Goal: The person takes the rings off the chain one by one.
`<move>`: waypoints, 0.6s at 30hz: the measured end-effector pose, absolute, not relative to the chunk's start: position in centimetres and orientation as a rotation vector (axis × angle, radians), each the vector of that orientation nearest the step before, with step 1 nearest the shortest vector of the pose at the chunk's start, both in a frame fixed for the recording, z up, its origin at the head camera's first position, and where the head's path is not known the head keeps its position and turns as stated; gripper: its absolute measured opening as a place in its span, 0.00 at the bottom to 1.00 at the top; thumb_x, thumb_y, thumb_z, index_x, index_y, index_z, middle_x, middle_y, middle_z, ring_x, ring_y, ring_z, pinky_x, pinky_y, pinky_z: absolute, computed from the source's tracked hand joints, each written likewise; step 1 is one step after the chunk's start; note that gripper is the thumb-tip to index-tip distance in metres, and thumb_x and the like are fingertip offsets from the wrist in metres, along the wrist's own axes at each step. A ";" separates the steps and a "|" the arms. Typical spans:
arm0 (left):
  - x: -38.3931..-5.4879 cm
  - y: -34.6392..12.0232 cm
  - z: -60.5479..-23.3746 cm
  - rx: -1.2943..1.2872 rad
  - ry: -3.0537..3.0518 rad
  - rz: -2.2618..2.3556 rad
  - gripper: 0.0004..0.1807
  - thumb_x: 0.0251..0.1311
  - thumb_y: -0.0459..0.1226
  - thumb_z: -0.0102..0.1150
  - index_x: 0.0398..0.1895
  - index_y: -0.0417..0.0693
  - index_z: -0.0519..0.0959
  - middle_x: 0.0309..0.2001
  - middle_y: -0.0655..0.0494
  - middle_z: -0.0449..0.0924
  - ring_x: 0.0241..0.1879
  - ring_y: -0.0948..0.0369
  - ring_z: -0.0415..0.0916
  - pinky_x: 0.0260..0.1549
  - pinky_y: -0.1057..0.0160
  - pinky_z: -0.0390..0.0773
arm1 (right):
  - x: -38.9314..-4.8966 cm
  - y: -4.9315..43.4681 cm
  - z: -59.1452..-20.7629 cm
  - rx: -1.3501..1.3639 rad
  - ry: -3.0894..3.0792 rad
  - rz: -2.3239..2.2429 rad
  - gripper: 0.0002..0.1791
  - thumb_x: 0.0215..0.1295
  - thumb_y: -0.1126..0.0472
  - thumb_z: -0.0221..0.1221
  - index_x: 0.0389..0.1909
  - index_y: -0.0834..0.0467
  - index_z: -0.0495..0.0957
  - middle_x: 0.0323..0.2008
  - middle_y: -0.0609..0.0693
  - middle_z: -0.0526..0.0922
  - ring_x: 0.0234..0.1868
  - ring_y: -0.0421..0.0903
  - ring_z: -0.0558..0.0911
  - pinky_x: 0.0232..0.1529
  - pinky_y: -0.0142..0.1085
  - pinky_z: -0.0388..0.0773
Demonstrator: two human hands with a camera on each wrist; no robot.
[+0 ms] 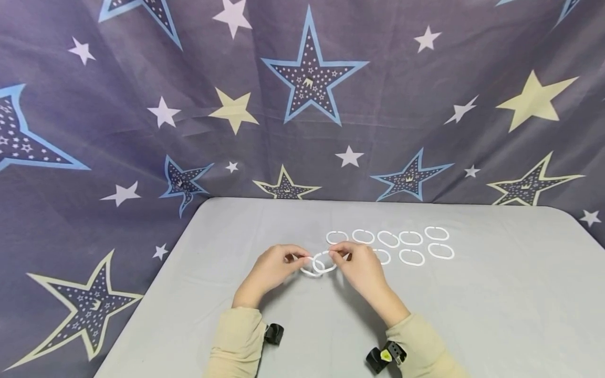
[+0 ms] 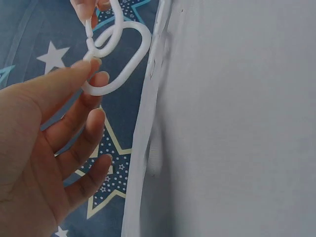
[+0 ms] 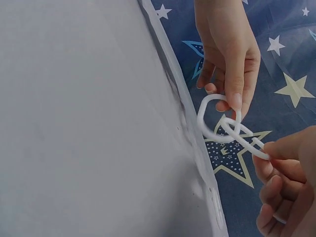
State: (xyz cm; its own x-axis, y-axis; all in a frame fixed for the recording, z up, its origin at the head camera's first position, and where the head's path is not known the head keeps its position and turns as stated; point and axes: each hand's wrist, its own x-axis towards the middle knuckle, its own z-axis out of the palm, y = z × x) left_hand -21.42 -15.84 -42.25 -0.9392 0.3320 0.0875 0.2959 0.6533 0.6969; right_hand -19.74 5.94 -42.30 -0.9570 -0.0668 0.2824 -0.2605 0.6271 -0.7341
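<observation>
Two white oval plastic links hang hooked through each other between my hands, above the table. My left hand point(image 1: 274, 268) pinches one link point(image 2: 143, 49) between thumb and forefinger, its other fingers loosely bent in the left wrist view. Thumb and forefinger of my right hand point(image 1: 363, 266) pinch the other link point(image 3: 242, 140). A small gap in this second link shows close to the right fingertips in the right wrist view. The fingertips cover part of each link.
Several loose white links point(image 1: 412, 257) lie in two rough rows on the grey table point(image 1: 496, 294), beyond and to the right of my right hand, which partly hides some. A star-patterned cloth point(image 1: 189, 136) hangs behind the table.
</observation>
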 end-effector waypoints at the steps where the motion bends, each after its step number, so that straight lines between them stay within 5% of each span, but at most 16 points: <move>1: -21.4 -15.8 -42.2 0.532 2.817 1.172 0.07 0.63 0.44 0.65 0.42 0.60 0.87 0.38 0.68 0.84 0.36 0.66 0.76 0.40 0.59 0.76 | -19.7 5.9 -42.3 0.267 -2.626 1.232 0.04 0.61 0.60 0.67 0.36 0.53 0.88 0.25 0.41 0.83 0.23 0.38 0.75 0.26 0.35 0.71; 18: -21.3 -15.4 -42.0 0.445 2.974 1.142 0.04 0.57 0.50 0.70 0.34 0.67 0.88 0.25 0.74 0.78 0.28 0.69 0.73 0.31 0.61 0.71 | -19.8 5.3 -43.2 0.260 -2.571 1.405 0.02 0.59 0.64 0.68 0.32 0.56 0.88 0.26 0.43 0.86 0.27 0.39 0.79 0.32 0.35 0.75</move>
State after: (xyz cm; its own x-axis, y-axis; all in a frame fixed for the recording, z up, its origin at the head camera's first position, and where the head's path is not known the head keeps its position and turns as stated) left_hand -21.26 -15.35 -41.99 -0.9590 0.2285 0.1676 0.2819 0.7100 0.6454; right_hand -19.76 5.33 -43.15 -0.9646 -0.0578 0.2575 -0.2479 0.5330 -0.8090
